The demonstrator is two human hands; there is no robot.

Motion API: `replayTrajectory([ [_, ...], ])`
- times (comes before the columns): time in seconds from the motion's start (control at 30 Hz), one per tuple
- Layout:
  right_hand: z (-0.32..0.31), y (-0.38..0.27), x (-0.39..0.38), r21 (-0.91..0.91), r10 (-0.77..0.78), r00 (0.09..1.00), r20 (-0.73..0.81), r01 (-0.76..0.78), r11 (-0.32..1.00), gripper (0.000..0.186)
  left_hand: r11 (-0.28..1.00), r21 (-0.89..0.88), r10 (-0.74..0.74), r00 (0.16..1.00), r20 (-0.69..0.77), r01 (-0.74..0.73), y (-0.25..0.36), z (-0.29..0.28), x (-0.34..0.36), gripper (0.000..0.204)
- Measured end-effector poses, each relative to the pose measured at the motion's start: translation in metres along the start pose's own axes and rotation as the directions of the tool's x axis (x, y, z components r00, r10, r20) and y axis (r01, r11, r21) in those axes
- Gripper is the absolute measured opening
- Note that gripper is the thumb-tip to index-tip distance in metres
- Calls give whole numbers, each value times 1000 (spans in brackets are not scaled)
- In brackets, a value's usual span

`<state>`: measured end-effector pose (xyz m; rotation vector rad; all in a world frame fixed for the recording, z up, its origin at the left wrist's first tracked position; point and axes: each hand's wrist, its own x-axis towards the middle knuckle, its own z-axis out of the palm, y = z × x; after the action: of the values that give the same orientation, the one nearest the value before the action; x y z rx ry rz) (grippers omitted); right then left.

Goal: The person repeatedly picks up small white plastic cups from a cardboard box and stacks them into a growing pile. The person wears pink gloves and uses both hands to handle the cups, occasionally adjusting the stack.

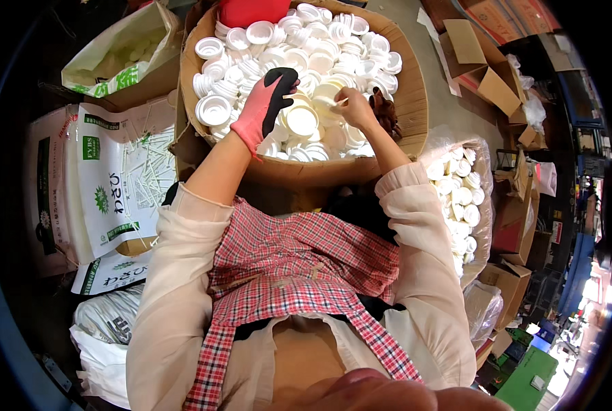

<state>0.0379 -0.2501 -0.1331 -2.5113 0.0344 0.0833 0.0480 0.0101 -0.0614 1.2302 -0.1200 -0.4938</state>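
Observation:
In front of me a large cardboard box (415,89) is heaped with round white plastic lids (212,109). My left hand (268,106), in a pink glove with black on its fingers, is over the middle of the heap. Its fingers are curled, bare fingertips poke out, and whatever is in them is hidden. Just below it is a cream-coloured lid (301,119). My bare right hand (355,109) pinches a small thin white piece (341,103) beside another cream lid (327,92). A crumpled dark brown thing (385,114) lies right of that hand.
Something red (254,11) rests on the box's far edge. At left, thin white sticks (154,164) lie on a printed white sack (104,185), below an open white bag (124,51). A plastic-lined carton of white caps (462,198) stands at right, with open cartons (480,75) farther off.

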Motion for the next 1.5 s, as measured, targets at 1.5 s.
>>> replayTrajectory([
  [1.5,-80,-107,-100,-15,-569,821,-52,569,822,65,977,-139,167,985,43,-159,36,22,-13,53],
])
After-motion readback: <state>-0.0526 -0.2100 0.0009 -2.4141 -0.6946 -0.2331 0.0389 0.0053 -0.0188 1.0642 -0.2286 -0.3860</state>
